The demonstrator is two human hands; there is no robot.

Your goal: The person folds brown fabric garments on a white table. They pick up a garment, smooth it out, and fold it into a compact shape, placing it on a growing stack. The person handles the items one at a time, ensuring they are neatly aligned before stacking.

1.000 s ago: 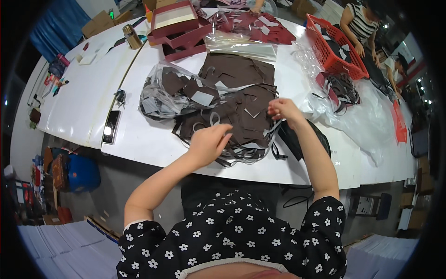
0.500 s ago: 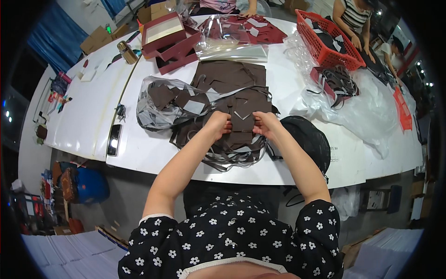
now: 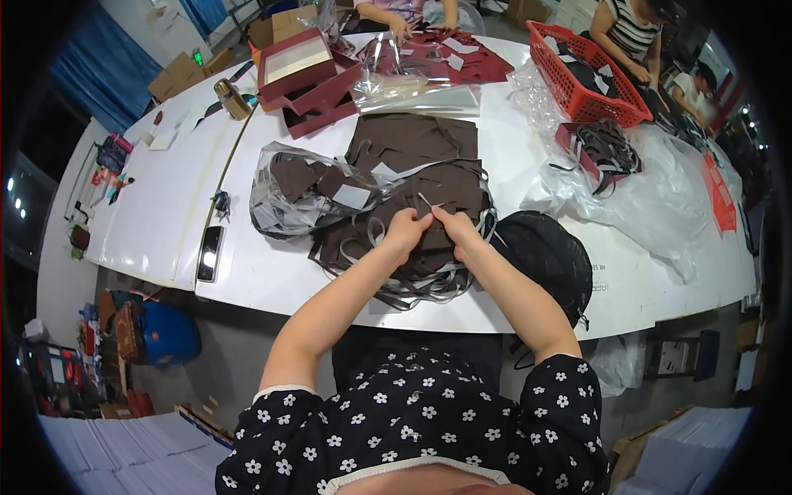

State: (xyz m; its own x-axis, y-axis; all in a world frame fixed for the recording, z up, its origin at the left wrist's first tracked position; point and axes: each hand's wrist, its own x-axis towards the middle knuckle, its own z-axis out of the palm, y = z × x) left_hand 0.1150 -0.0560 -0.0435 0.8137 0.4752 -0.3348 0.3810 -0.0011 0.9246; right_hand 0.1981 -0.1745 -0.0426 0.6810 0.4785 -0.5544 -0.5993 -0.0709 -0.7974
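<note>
On the white table, a heap of flat dark-brown fabric pieces [image 3: 429,136] with grey and brown ribbon straps [image 3: 412,293] lies in front of me. My left hand [image 3: 406,233] and my right hand [image 3: 455,229] meet over the near part of this heap. Thumbs and fingertips of both are pinched close together on a brown fabric piece [image 3: 431,239]. Just beyond the fingertips shows a thin pale strip [image 3: 426,200]. Exactly what edge the fingers grip is hidden by the hands. Left of the heap, a clear plastic bag [image 3: 276,202] holds more brown pieces with white tags.
A black mesh bag [image 3: 544,256] lies beside my right forearm. Left are a phone [image 3: 209,254] and keys [image 3: 221,204]. Farther off stand maroon boxes [image 3: 299,62], a metal flask [image 3: 232,100] and a red basket [image 3: 577,82]. Co-workers' hands [image 3: 401,30] work across the table.
My hands have come together from the two sides of the brown piece, fingertips now nearly touching. The pale V-shaped strip there looks different. A co-worker's hand reaches farther over the red fabric.
</note>
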